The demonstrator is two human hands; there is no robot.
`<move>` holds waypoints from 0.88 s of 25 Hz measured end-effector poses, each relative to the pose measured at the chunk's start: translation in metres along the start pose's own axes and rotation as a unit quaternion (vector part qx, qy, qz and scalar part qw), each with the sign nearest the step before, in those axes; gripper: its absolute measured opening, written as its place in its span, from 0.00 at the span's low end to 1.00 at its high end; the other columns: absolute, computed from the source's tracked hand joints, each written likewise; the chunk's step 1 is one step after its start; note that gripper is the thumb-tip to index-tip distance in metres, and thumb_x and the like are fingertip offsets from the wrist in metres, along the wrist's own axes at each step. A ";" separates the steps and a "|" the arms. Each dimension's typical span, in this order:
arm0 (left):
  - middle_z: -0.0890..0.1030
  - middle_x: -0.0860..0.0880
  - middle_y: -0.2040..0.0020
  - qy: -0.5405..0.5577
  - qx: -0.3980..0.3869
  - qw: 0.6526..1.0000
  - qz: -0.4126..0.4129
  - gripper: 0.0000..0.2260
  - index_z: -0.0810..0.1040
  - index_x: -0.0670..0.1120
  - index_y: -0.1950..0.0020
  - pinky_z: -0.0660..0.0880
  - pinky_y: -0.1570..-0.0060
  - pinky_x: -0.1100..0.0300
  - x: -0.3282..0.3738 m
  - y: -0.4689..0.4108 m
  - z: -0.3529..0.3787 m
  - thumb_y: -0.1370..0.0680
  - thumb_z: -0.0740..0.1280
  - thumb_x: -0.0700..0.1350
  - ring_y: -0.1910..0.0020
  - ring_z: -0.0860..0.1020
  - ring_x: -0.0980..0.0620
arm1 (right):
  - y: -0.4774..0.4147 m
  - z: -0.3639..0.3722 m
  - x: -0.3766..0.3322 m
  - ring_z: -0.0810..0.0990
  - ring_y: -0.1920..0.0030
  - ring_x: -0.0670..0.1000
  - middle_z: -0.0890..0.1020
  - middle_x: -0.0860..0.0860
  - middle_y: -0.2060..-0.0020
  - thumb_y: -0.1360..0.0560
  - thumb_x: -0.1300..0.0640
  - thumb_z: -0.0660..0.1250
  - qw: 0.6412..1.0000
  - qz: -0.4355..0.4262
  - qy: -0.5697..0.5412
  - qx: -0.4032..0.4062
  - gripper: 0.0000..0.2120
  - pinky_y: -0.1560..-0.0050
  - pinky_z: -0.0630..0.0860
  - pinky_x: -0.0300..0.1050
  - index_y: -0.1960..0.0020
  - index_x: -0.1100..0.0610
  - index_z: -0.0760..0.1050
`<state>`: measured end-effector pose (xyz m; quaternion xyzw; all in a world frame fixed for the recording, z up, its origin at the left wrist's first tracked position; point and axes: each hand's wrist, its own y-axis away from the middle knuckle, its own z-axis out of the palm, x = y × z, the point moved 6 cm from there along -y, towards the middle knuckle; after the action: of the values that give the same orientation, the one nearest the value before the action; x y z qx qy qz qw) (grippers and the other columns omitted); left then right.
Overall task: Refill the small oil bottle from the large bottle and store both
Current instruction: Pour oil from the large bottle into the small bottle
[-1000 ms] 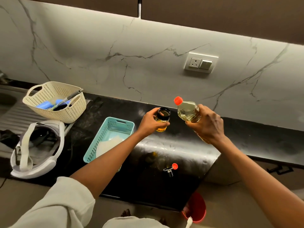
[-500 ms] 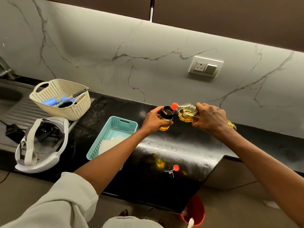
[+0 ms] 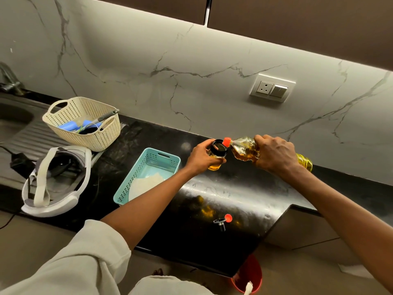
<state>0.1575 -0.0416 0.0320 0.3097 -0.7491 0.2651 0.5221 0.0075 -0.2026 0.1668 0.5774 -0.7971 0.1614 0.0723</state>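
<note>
My left hand (image 3: 200,157) grips the small oil bottle (image 3: 219,151), a short glass bottle with a black rim and amber oil at its bottom, held above the black counter (image 3: 244,194). My right hand (image 3: 274,154) holds the large clear oil bottle (image 3: 244,149) tipped on its side. Its orange spout (image 3: 226,141) rests at the small bottle's open mouth, and its base pokes out behind my wrist. A black pourer lid (image 3: 220,222) and an orange cap (image 3: 228,218) lie on the counter near the front edge.
A teal basket (image 3: 168,161) with something white inside stands left of my left arm. Further left are a cream basket (image 3: 106,133) with utensils, a white headset (image 3: 55,179), and the sink (image 3: 12,118). A red bin (image 3: 248,273) sits on the floor below the counter.
The large bottle has tipped from tilted upright to lying nearly level, its orange spout brought to the small bottle's mouth. Both hands stay above the counter.
</note>
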 end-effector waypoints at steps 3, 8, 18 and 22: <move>0.86 0.54 0.39 0.004 -0.001 1.000 -0.007 0.33 0.80 0.53 0.30 0.81 0.33 0.45 -0.003 0.001 0.000 0.33 0.86 0.50 0.38 0.83 0.50 | 0.000 -0.002 -0.003 0.82 0.59 0.59 0.82 0.52 0.55 0.30 0.41 0.77 1.000 -0.008 0.017 0.000 0.24 0.65 0.69 0.47 0.42 0.53 0.75; 0.85 0.53 0.37 0.007 -0.004 1.000 -0.011 0.34 0.79 0.53 0.29 0.81 0.33 0.44 -0.006 0.002 0.000 0.32 0.86 0.49 0.36 0.83 0.48 | -0.001 -0.005 -0.005 0.83 0.57 0.59 0.83 0.53 0.52 0.29 0.42 0.77 0.999 -0.015 0.032 -0.011 0.26 0.64 0.70 0.47 0.37 0.54 0.75; 0.85 0.52 0.37 0.000 -0.001 1.000 -0.017 0.34 0.79 0.53 0.30 0.80 0.33 0.44 -0.011 0.005 0.003 0.33 0.86 0.51 0.36 0.83 0.48 | 0.003 0.000 -0.004 0.82 0.56 0.58 0.83 0.52 0.51 0.29 0.41 0.77 0.998 -0.018 0.043 -0.030 0.26 0.64 0.71 0.47 0.38 0.53 0.75; 0.85 0.51 0.36 0.000 -0.001 1.000 -0.021 0.34 0.78 0.51 0.29 0.80 0.32 0.44 -0.011 0.006 0.002 0.32 0.86 0.49 0.35 0.82 0.48 | 0.005 0.000 -0.006 0.82 0.56 0.58 0.83 0.52 0.51 0.29 0.40 0.77 0.998 -0.020 0.043 -0.033 0.27 0.63 0.70 0.47 0.38 0.53 0.74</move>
<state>0.1550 -0.0372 0.0202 0.3249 -0.7429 0.2534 0.5275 0.0052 -0.1956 0.1637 0.5829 -0.7866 0.1581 0.1289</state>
